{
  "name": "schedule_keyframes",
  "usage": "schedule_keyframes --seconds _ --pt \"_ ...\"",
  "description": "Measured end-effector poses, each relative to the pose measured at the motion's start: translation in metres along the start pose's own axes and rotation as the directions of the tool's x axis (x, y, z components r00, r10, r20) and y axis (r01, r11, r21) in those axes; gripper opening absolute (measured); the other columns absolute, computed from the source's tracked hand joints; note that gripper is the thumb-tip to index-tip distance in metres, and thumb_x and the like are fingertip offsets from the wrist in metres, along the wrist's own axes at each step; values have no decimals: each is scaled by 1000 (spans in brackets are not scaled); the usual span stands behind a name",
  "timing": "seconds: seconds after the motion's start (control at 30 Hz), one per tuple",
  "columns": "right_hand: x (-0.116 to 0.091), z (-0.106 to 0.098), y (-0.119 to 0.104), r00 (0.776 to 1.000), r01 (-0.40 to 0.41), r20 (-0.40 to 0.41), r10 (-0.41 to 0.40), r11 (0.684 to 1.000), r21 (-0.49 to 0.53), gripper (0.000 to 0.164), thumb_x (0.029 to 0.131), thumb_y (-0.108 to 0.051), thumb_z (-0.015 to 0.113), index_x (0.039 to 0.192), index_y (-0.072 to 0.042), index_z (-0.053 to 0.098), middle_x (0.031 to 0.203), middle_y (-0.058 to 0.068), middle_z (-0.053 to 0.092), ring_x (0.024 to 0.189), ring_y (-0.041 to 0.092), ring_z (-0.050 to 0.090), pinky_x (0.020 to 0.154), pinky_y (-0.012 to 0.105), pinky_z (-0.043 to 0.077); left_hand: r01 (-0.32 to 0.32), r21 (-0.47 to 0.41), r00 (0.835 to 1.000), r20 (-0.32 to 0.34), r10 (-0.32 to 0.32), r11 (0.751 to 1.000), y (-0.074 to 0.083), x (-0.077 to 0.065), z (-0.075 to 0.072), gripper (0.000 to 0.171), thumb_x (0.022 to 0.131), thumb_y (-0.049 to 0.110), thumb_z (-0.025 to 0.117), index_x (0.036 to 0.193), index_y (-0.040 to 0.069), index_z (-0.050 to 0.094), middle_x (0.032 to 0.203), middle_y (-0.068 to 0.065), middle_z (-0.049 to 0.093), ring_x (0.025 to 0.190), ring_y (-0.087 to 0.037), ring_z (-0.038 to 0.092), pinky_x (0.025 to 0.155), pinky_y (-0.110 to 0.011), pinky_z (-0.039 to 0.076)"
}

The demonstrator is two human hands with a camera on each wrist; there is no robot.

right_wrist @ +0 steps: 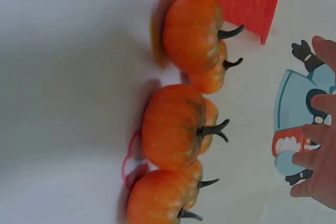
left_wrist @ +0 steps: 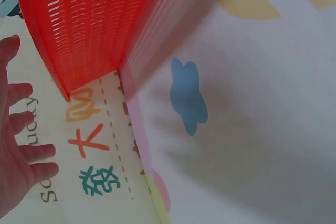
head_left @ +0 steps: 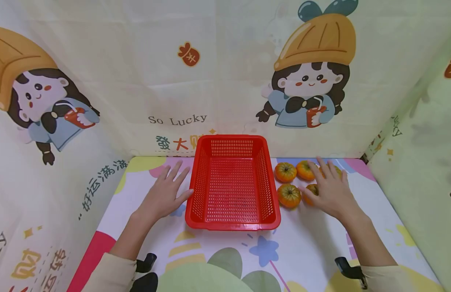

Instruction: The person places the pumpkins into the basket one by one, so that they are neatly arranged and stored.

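A red plastic basket (head_left: 233, 227) with slotted walls stands on the table, its perforated floor showing. My left hand (head_left: 163, 196) is beside its left wall, fingers spread, thumb at the rim; whether it touches is unclear. In the left wrist view that hand (left_wrist: 21, 161) holds nothing. To the basket's right sit several small orange pumpkins (head_left: 289, 196) in two rows. Over the right-hand ones hovers my right hand (head_left: 333, 192), fingers spread, partly hiding them. The right wrist view shows dark-stemmed pumpkins (right_wrist: 173, 127), with the right hand (right_wrist: 320, 150) apart from them.
The table (head_left: 196, 247) wears a white cover with coloured prints. Printed cloth walls (head_left: 233, 81) stand close behind and on both sides. The basket's far end is near the back wall. Dark straps (head_left: 347, 267) circle the wrists.
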State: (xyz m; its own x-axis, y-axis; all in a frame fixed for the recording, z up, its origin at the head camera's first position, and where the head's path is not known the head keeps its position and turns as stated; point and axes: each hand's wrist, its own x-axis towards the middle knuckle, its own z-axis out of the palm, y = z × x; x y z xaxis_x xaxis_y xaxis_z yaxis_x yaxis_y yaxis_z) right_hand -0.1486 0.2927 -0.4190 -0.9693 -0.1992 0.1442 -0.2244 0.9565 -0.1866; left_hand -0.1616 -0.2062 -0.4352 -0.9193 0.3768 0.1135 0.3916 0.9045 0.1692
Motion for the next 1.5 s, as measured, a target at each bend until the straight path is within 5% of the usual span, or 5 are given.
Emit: schedule_keyframes --seconds 0.33,0.7,1.0,1.2,1.5 --pt "-7 7 32 999 -2 -36 4 998 56 88 93 -55 66 160 -9 34 165 26 28 150 55 22 109 87 11 -4 -102 1000 27 7 995 3 13 9 82 96 52 64 164 19 31 174 -7 14 146 -42 39 98 -59 56" --pt "-14 17 68 991 22 -131 -8 994 109 97 87 -47 78 162 -9 30 159 31 33 137 58 37 108 83 23 -48 -237 999 14 53 970 5 17 17 79 94 44 71 160 14 39 174 -5 17 137 -38 48 93 -55 59" --pt "-25 24 93 993 -90 -51 104 968 235 104 83 -47 82 159 1 28 160 35 27 136 62 32 102 83 29 -64 -336 998 -20 61 940 1 21 30 74 95 35 69 159 10 41 171 -10 23 146 -40 41 96 -57 57" --pt "-31 29 107 990 -138 16 141 927 349 112 84 -44 82 162 2 15 161 38 21 143 62 23 103 85 25 -59 -423 998 -44 45 904 3 20 33 70 93 22 68 157 7 43 168 -9 28 112 -26 63 81 -39 64" --pt "-37 37 124 980 -197 94 174 878 435 113 85 -37 83 161 9 12 155 45 24 133 66 33 98 83 33 -64 -525 994 -113 4 849 5 24 31 60 91 7 66 149 -1 52 159 -12 43 85 -15 58 72 -25 57"
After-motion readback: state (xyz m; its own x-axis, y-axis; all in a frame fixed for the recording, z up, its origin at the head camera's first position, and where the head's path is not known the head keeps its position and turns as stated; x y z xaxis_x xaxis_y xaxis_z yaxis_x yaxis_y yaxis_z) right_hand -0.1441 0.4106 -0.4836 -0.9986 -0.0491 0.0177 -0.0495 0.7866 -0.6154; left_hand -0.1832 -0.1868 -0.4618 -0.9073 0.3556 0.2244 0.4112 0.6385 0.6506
